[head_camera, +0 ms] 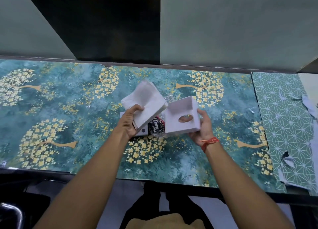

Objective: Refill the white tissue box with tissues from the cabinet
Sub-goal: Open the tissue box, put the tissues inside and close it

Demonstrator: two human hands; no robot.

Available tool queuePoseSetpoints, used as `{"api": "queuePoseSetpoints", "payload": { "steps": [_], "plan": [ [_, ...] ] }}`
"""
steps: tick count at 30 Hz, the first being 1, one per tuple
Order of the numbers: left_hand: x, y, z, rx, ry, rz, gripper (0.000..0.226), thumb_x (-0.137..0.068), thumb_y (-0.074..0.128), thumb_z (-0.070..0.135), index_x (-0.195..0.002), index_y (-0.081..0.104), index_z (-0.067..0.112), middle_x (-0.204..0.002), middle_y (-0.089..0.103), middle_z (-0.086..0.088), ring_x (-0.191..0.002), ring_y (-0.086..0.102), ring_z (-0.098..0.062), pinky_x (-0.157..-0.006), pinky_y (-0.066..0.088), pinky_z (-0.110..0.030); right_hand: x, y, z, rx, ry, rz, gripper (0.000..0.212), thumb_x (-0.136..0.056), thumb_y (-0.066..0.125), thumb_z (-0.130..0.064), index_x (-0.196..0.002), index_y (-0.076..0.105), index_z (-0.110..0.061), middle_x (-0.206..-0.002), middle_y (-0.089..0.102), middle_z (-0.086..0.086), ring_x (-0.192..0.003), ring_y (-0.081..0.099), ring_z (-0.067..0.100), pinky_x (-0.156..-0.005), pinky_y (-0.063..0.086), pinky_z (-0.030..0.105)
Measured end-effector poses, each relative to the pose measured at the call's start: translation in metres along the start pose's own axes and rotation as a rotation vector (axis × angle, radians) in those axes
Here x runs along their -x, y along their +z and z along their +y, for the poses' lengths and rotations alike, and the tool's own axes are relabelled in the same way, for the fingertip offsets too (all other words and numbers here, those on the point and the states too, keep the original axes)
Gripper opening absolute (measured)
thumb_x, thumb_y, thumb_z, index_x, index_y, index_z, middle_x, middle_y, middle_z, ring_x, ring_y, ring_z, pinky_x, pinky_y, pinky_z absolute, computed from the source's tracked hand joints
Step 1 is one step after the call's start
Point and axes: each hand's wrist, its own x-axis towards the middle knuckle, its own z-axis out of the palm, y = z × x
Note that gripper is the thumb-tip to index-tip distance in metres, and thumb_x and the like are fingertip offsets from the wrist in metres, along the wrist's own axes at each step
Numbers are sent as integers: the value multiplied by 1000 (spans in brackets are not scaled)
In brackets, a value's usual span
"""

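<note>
1. Two bare hands are raised just above the tabletop [68, 108], which is covered in a teal sheet printed with yellow blossom trees.
2. A thick stack of white tissues [146, 102] is clamped in the grip of the left hand [130, 121], thumb on top and fingers curled underneath; the stack is tilted, its far end raised.
3. The white tissue box [182, 118] is held in the closed grip of the right hand [202, 127], just right of the stack, its oval slot turned toward the camera and its open side facing up and left.
4. A dark printed wrapper [156, 126] is seen between the hands, partly hidden; its lettering is hard to read.
5. A white flat piece [142, 131] below the left hand is mostly covered, and its nature cannot be told.
</note>
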Motion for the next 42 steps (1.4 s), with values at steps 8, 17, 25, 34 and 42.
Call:
{"api": "queuePoseSetpoints", "payload": {
  "steps": [8,17,25,34,42],
  "plan": [
    [6,3,-9,-254,-13,-138,61,-46,78,20,-103,60,5,-90,69,-11,-66,68,-23,-46,57,-25,-3,3,20,563,-132,431,35,-77,58,-41,-74,70,-8,-82,72,13,-74,66,33,-64,56,40],
    [-1,45,-34,-428,30,-131,25,-61,74,32,-82,74,18,-103,66,-4,-99,60,-28,-81,47,-37,24,52,-7,567,-357,184,49,-97,39,-55,-123,50,-15,-117,59,2,-103,59,24,-90,49,40],
    [-18,59,-47,-557,187,79,44,-87,65,24,-126,58,6,-108,69,-10,-74,62,-16,-48,47,-20,18,35,-5,759,-439,254,23,-95,53,-23,-116,57,-13,-109,63,7,-91,61,22,-74,50,34],
    [-21,54,-59,-1134,404,299,33,-90,59,30,-67,45,11,-63,49,-9,-58,43,-24,-53,26,-31,1,25,-7,1068,-523,337,30,-91,59,-19,-119,61,-9,-114,69,14,-104,63,32,-89,51,41],
    [-30,44,-54,-1221,447,311,39,-83,72,34,-116,66,13,-111,71,-5,-93,65,-26,-72,39,-26,-14,23,0,1121,-506,334,32,-93,58,-22,-123,55,-11,-118,60,14,-103,59,31,-85,46,38]
  ]
}}
